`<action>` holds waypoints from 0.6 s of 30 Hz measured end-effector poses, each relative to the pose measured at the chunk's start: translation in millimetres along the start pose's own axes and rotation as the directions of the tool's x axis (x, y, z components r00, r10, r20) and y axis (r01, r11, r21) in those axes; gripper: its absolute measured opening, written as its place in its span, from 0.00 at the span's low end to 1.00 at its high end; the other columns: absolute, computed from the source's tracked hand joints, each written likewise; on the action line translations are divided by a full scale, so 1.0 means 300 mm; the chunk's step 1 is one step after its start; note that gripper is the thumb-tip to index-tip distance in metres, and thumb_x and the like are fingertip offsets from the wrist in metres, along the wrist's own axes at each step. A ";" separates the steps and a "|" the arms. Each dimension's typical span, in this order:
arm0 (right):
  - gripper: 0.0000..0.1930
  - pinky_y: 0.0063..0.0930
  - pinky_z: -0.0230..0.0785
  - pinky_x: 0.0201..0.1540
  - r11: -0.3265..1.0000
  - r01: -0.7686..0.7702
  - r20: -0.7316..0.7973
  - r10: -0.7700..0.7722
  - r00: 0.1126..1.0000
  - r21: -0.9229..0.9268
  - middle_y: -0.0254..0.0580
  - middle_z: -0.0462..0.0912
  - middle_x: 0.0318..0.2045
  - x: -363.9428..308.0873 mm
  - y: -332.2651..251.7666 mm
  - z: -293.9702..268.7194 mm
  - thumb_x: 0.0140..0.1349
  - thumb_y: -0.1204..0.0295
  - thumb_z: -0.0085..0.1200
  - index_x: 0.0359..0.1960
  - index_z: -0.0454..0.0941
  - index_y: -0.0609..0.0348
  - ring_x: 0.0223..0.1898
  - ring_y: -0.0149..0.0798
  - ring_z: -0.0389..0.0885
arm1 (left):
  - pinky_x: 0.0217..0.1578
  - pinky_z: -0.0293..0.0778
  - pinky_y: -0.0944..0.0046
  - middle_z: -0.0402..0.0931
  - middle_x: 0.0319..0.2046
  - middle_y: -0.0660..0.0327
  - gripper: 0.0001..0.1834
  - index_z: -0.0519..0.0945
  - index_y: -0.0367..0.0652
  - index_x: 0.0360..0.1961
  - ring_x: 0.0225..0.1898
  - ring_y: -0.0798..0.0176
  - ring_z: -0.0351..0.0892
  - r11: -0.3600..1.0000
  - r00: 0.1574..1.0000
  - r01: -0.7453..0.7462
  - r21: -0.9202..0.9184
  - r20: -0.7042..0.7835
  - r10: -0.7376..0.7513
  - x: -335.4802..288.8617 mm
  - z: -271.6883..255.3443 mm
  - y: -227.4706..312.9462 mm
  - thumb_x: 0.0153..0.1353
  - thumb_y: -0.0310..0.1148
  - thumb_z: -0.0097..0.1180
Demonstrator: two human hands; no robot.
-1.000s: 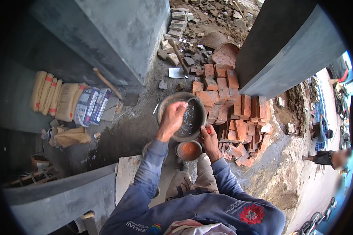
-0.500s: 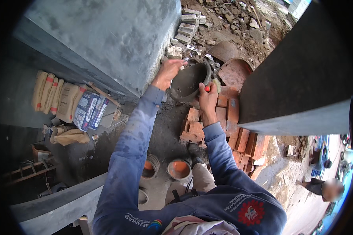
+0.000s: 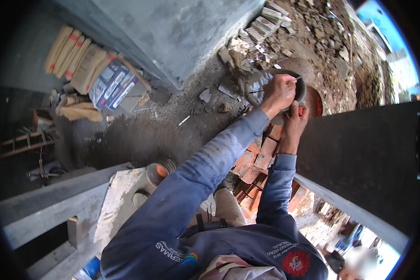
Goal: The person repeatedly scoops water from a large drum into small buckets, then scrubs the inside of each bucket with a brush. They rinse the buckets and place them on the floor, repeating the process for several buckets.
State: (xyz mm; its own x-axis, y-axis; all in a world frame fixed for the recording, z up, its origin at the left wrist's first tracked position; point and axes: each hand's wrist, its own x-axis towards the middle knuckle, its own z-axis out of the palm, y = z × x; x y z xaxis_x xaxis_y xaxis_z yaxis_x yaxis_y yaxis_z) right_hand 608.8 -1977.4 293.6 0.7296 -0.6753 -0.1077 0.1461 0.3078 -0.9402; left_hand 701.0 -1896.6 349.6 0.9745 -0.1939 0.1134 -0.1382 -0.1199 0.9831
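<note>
A dark grey bucket is held tilted at arm's length, above the end of the brick stack. My left hand is closed at its rim, fingers bent over the edge. Just below, my right hand is closed around a red-handled brush and presses against the bucket's near side. Only a bit of red shows now; the bristles are hidden. Left of the bucket, a shiny blurred patch looks like water spilling out. The bucket's inside is mostly covered by my left hand.
Red bricks are stacked under my right forearm. A grey column rises ahead and a dark one at right. Rubble lies beyond. Paper sacks lean at left. A pot stands near my legs. Another person is lower right.
My hands and the bucket have swung to the right and come closer together. The left hand has gone from spread at the far side to closed at the rim, and the bucket has tipped.
</note>
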 end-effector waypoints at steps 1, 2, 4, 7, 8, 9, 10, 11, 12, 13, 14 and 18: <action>0.14 0.27 0.77 0.33 0.999 -0.037 -0.023 0.038 0.999 0.003 0.35 0.80 0.43 0.017 0.004 0.002 0.75 0.66 0.61 0.56 0.72 0.54 0.37 0.30 0.81 | 0.36 0.78 0.60 0.88 0.30 0.56 0.16 0.90 0.38 0.45 0.32 0.65 0.85 0.995 0.995 0.096 0.005 0.002 -0.096 0.007 0.005 -0.005 0.68 0.38 0.58; 0.16 0.27 0.76 0.33 0.997 -0.026 -0.022 0.025 0.999 -0.067 0.34 0.79 0.43 0.033 0.006 0.006 0.75 0.66 0.62 0.57 0.72 0.55 0.37 0.30 0.81 | 0.34 0.78 0.59 0.88 0.30 0.56 0.14 0.91 0.40 0.43 0.32 0.65 0.85 0.992 0.993 0.122 -0.017 -0.007 -0.122 0.016 0.006 -0.013 0.68 0.38 0.60; 0.17 0.27 0.76 0.32 0.989 0.058 0.027 -0.055 0.998 -0.136 0.34 0.79 0.42 0.069 0.009 0.026 0.75 0.66 0.62 0.58 0.71 0.57 0.37 0.30 0.81 | 0.36 0.77 0.62 0.88 0.31 0.57 0.13 0.91 0.38 0.43 0.33 0.68 0.84 0.984 0.988 0.157 -0.082 0.021 -0.156 0.041 0.003 -0.036 0.67 0.36 0.62; 0.18 0.24 0.71 0.32 0.954 0.118 0.040 -0.111 0.993 -0.275 0.32 0.78 0.39 0.124 0.013 0.068 0.74 0.67 0.62 0.57 0.72 0.62 0.37 0.27 0.77 | 0.41 0.78 0.67 0.89 0.37 0.60 0.13 0.90 0.34 0.47 0.38 0.70 0.84 0.893 0.986 0.167 -0.417 0.058 -0.158 0.082 -0.012 -0.093 0.68 0.32 0.63; 0.17 0.23 0.70 0.33 0.919 0.146 0.035 -0.143 0.989 -0.365 0.32 0.78 0.39 0.143 0.013 0.083 0.75 0.67 0.62 0.57 0.73 0.62 0.36 0.26 0.76 | 0.42 0.78 0.69 0.89 0.39 0.60 0.13 0.89 0.33 0.48 0.39 0.70 0.84 0.808 0.976 0.216 -0.548 0.114 -0.183 0.095 -0.020 -0.115 0.68 0.30 0.63; 0.17 0.22 0.68 0.34 0.881 0.142 0.020 -0.149 0.989 -0.451 0.31 0.77 0.38 0.161 0.013 0.099 0.75 0.68 0.62 0.57 0.73 0.62 0.36 0.25 0.74 | 0.46 0.77 0.71 0.89 0.44 0.61 0.13 0.88 0.33 0.51 0.43 0.71 0.84 0.807 0.965 0.251 -0.535 0.080 -0.248 0.108 -0.030 -0.138 0.68 0.27 0.64; 0.17 0.26 0.69 0.38 0.884 0.152 0.029 -0.155 0.987 -0.442 0.34 0.77 0.35 0.177 0.012 0.115 0.72 0.67 0.64 0.55 0.76 0.64 0.35 0.30 0.72 | 0.46 0.77 0.71 0.90 0.44 0.60 0.13 0.88 0.34 0.51 0.43 0.71 0.84 0.750 0.975 0.195 -0.631 0.046 -0.215 0.119 -0.042 -0.160 0.68 0.28 0.65; 0.17 0.29 0.70 0.39 0.759 0.294 0.114 -0.282 0.953 -0.581 0.36 0.77 0.35 0.195 0.007 0.131 0.71 0.67 0.65 0.54 0.76 0.64 0.35 0.33 0.73 | 0.46 0.77 0.71 0.90 0.44 0.60 0.13 0.88 0.35 0.50 0.43 0.71 0.84 0.693 0.968 0.199 -0.693 0.027 -0.251 0.130 -0.056 -0.181 0.68 0.29 0.66; 0.18 0.32 0.71 0.41 0.613 0.394 0.192 -0.370 0.909 -0.684 0.38 0.77 0.34 0.209 0.004 0.150 0.70 0.66 0.66 0.53 0.77 0.65 0.35 0.36 0.75 | 0.45 0.78 0.73 0.90 0.45 0.62 0.12 0.89 0.37 0.49 0.43 0.73 0.85 0.627 0.964 0.188 -0.756 0.021 -0.264 0.142 -0.071 -0.200 0.67 0.29 0.68; 0.18 0.35 0.72 0.42 0.435 0.460 0.264 -0.439 0.859 -0.774 0.40 0.78 0.34 0.225 -0.010 0.163 0.69 0.66 0.67 0.52 0.77 0.65 0.35 0.39 0.76 | 0.36 0.74 0.75 0.90 0.43 0.64 0.11 0.89 0.39 0.48 0.35 0.77 0.81 0.556 0.963 0.170 -0.814 0.017 -0.269 0.156 -0.088 -0.217 0.67 0.31 0.70; 0.19 0.43 0.73 0.46 0.407 0.512 0.270 -0.519 0.811 -0.756 0.48 0.79 0.35 0.237 -0.016 0.189 0.67 0.65 0.68 0.51 0.79 0.65 0.37 0.49 0.79 | 0.32 0.70 0.75 0.88 0.38 0.67 0.12 0.89 0.40 0.48 0.30 0.78 0.75 0.541 0.961 0.138 -0.830 -0.020 -0.277 0.171 -0.105 -0.234 0.67 0.32 0.70; 0.15 0.54 0.74 0.46 0.217 0.600 0.428 -0.521 0.739 -0.770 0.56 0.83 0.40 0.252 -0.099 0.266 0.68 0.66 0.64 0.52 0.80 0.57 0.42 0.62 0.83 | 0.27 0.59 0.71 0.70 0.22 0.76 0.15 0.88 0.45 0.52 0.22 0.77 0.60 0.414 0.937 0.167 -0.895 0.013 -0.349 0.225 -0.148 -0.286 0.69 0.39 0.69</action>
State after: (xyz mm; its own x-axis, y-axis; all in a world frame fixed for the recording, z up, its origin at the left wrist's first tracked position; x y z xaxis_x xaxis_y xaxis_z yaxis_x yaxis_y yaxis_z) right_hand 712.9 -1984.2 339.2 0.7489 -0.3721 0.5484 -0.0451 -0.8542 -0.5180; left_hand 786.4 -1856.0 279.3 0.9589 -0.1527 -0.2390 0.2639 0.7891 0.5547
